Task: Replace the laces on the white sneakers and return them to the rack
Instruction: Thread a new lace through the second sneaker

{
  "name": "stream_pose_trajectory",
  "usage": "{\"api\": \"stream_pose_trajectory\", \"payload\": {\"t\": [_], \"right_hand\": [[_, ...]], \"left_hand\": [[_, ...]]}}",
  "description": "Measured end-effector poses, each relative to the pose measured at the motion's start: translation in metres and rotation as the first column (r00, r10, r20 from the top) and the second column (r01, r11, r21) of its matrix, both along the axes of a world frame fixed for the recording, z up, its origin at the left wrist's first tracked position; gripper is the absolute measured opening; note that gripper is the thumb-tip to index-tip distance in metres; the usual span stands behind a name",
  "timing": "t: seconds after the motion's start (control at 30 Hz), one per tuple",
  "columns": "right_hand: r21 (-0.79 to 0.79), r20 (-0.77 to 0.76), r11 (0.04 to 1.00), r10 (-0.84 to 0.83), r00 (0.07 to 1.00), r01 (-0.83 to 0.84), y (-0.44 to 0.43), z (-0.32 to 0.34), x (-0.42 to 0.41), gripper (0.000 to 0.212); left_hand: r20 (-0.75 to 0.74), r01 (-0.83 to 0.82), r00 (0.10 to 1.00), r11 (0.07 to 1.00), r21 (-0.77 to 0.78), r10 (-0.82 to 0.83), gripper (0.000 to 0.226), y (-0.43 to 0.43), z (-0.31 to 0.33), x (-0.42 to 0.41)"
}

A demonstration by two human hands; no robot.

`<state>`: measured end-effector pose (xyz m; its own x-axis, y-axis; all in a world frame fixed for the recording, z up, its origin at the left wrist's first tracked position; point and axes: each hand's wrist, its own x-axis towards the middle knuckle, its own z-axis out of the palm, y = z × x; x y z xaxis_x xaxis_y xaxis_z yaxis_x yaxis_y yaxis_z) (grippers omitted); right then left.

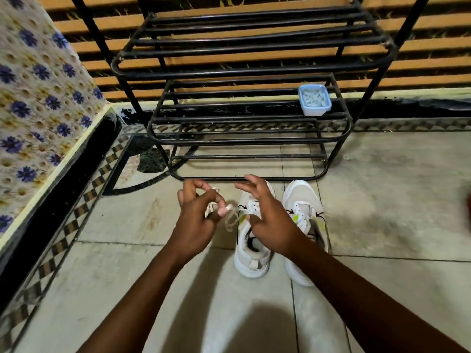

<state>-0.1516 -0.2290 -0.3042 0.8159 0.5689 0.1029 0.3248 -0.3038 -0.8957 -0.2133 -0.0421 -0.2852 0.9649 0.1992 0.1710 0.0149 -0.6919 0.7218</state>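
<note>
Two white sneakers stand side by side on the tiled floor, toes toward the black metal rack [249,142]. The left sneaker [251,253] is partly under my right hand; the right sneaker [304,212] shows empty eyelets. My left hand [197,212] is closed on a bunched off-white lace [230,217], which hangs blurred in the air left of the left sneaker. My right hand [265,212] hovers over the left sneaker's tongue with fingers spread; whether it touches the lace I cannot tell.
A pale blue plastic tub [314,100] holding white bits sits on the rack's middle shelf at the right. A flower-patterned cloth [38,98] covers furniture on the left. A red object [467,210] shows at the right edge.
</note>
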Motion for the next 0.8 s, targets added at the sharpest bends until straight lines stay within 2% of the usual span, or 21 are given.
{"api": "stream_pose_trajectory", "payload": {"t": [0.07, 0.1, 0.13, 0.17, 0.23, 0.27, 0.3, 0.33, 0.37, 0.4, 0.43, 0.47, 0.5, 0.57, 0.6, 0.63, 0.67, 0.7, 0.77, 0.8], "right_hand": [[0.165, -0.197, 0.985, 0.077, 0.977, -0.045, 0.011, 0.014, -0.003, 0.074], [0.223, -0.278, 0.975, 0.086, 0.957, -0.023, 0.014, 0.018, -0.004, 0.064], [0.256, -0.327, 0.967, 0.096, 0.940, -0.010, 0.016, 0.023, -0.006, 0.050], [0.290, -0.337, 0.957, 0.111, 0.935, -0.009, 0.016, 0.027, -0.008, 0.034], [0.302, -0.259, 0.953, 0.097, 0.961, -0.015, 0.011, 0.029, -0.010, 0.003], [0.292, -0.216, 0.957, 0.058, 0.975, 0.008, 0.007, 0.028, -0.010, 0.007], [0.290, -0.198, 0.957, 0.034, 0.980, 0.025, 0.004, 0.026, -0.008, 0.010], [0.294, -0.195, 0.955, 0.018, 0.981, 0.041, -0.001, 0.025, -0.006, 0.010], [0.298, -0.198, 0.953, 0.009, 0.980, 0.052, -0.004, 0.023, -0.003, 0.009], [0.290, -0.195, 0.955, -0.001, 0.981, 0.058, -0.007, 0.022, -0.001, 0.009], [0.266, -0.192, 0.962, -0.010, 0.981, 0.061, -0.009, 0.022, 0.000, 0.009], [0.228, -0.179, 0.972, -0.013, 0.984, 0.055, -0.008, 0.022, 0.001, 0.010], [0.177, -0.159, 0.983, -0.015, 0.987, 0.043, -0.008, 0.022, 0.000, 0.012], [0.066, -0.103, 0.998, 0.026, 0.994, -0.019, -0.001, 0.024, -0.007, 0.013], [0.029, -0.076, 0.998, 0.065, 0.995, -0.063, 0.003, 0.025, -0.011, 0.012], [0.003, -0.041, 0.995, 0.105, 0.994, -0.105, 0.007, 0.026, -0.016, 0.012], [-0.015, 0.017, 0.991, 0.134, 0.991, -0.133, 0.010, 0.027, -0.020, 0.011], [-0.031, 0.082, 0.990, 0.140, 0.987, -0.138, 0.010, 0.029, -0.022, 0.010], [-0.024, 0.159, 0.994, 0.105, 0.982, -0.103, 0.010, 0.034, -0.025, 0.010], [-0.010, 0.170, 0.998, 0.063, 0.983, -0.063, 0.007, 0.038, -0.025, 0.010]], "left_hand": [[0.082, 0.048, 0.996, 0.998, -0.049, -0.043, 0.009, -0.015, 0.032, 0.001], [0.120, 0.047, 0.992, 0.990, -0.129, -0.032, 0.007, -0.022, 0.044, 0.002], [0.142, 0.042, 0.990, 0.960, -0.277, -0.002, 0.005, -0.026, 0.055, 0.003], [0.147, 0.034, 0.988, 0.879, -0.476, 0.041, 0.006, -0.028, 0.064, 0.004], [0.115, 0.010, 0.984, 0.606, -0.796, 0.136, 0.015, -0.023, 0.072, 0.007], [0.087, -0.020, 0.979, 0.508, -0.861, 0.186, 0.019, -0.014, 0.067, 0.007], [0.052, -0.080, 0.969, 0.506, -0.859, 0.241, 0.024, -0.003, 0.059, 0.004], [0.015, -0.159, 0.961, 0.595, -0.788, 0.276, 0.025, 0.010, 0.047, -0.001], [0.001, -0.223, 0.958, 0.749, -0.624, 0.287, 0.023, 0.023, 0.034, -0.008], [-0.013, -0.260, 0.961, 0.884, -0.389, 0.277, 0.023, 0.036, 0.019, -0.018], [-0.056, -0.259, 0.966, 0.954, -0.149, 0.254, 0.026, 0.048, 0.001, -0.027], [-0.140, -0.228, 0.963, 0.973, 0.020, 0.228, 0.031, 0.059, -0.015, -0.038], [-0.253, -0.169, 0.948, 0.979, 0.113, 0.193, 0.035, 0.067, -0.030, -0.046], [-0.422, -0.038, 0.895, 0.969, 0.246, 0.142, 0.033, 0.074, -0.050, -0.059], [-0.413, -0.021, 0.901, 0.965, 0.261, 0.131, 0.026, 0.073, -0.053, -0.062], [-0.355, -0.038, 0.928, 0.975, 0.217, 0.115, 0.016, 0.069, -0.055, -0.062], [-0.274, -0.052, 0.959, 0.995, 0.080, 0.072, 0.008, 0.059, -0.049, -0.061], [-0.216, -0.044, 0.976, 0.992, -0.120, 0.017, 0.010, 0.045, -0.040, -0.056], [-0.200, 0.019, 0.971, 0.873, -0.487, -0.133, 0.020, 0.021, -0.015, -0.048], [-0.203, 0.052, 0.955, 0.798, -0.600, -0.214, 0.022, 0.011, -0.006, -0.043]]}}
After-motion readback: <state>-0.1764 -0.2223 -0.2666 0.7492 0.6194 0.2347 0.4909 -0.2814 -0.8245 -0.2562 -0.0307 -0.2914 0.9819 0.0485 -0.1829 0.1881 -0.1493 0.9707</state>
